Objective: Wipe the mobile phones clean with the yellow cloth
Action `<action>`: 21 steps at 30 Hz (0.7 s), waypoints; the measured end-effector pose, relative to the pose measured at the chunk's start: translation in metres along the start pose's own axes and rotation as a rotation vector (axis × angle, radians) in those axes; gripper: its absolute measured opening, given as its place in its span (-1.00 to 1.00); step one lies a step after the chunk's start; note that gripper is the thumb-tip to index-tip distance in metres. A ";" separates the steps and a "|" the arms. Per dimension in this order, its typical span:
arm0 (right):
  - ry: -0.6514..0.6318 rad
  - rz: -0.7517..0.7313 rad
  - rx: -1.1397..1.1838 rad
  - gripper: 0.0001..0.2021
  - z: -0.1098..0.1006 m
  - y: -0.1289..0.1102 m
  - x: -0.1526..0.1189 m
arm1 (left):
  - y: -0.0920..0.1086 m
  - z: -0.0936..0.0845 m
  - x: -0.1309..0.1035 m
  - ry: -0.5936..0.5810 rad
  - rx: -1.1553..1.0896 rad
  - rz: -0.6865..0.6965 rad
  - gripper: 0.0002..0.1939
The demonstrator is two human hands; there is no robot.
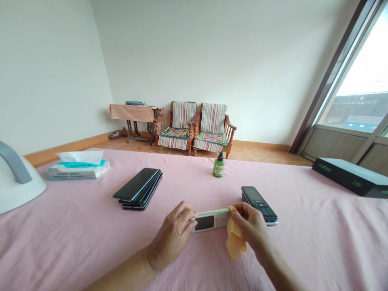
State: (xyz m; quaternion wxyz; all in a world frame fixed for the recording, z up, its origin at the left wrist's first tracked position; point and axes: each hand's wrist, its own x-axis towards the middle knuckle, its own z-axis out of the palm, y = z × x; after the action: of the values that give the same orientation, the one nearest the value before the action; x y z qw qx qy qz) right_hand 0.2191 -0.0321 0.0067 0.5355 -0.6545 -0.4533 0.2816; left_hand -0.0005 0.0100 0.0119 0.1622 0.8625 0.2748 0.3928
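A white mobile phone (205,223) with a dark screen and pale keypad is held sideways between my two hands, just above the pink cloth. My left hand (175,232) pinches its screen end between thumb and fingers. At the keypad end, my right hand (249,224) is closed on a yellow cloth (235,239), pressed against the phone's upper edge and hanging down below it. Just beyond my right hand lies a stack of dark keypad phones (260,204), partly hidden by that hand.
The pink tablecloth (121,250) covers the surface. A stack of dark smartphones (141,186) lies left of centre, a green bottle (218,165) stands further back. A tissue pack (77,169) and a white appliance (18,182) are at left, a black box (348,178) at right. Two chairs (212,121) stand beyond.
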 end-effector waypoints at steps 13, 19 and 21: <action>-0.110 -0.093 -0.145 -0.74 0.004 0.005 -0.002 | -0.002 0.001 0.000 0.013 -0.013 -0.050 -0.76; 0.008 -0.339 -0.266 -0.86 0.007 -0.014 -0.011 | -0.002 -0.003 0.002 0.028 0.005 -0.060 -0.74; 0.035 -0.480 -0.324 -0.88 0.008 -0.020 -0.018 | -0.003 -0.004 0.004 0.036 0.038 -0.065 -0.78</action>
State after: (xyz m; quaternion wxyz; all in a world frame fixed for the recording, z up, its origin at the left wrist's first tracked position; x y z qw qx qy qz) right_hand 0.1988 -0.0440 0.0219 0.4831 -0.6104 -0.6249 0.0595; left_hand -0.0026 0.0146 0.0154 0.1535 0.8489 0.3130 0.3974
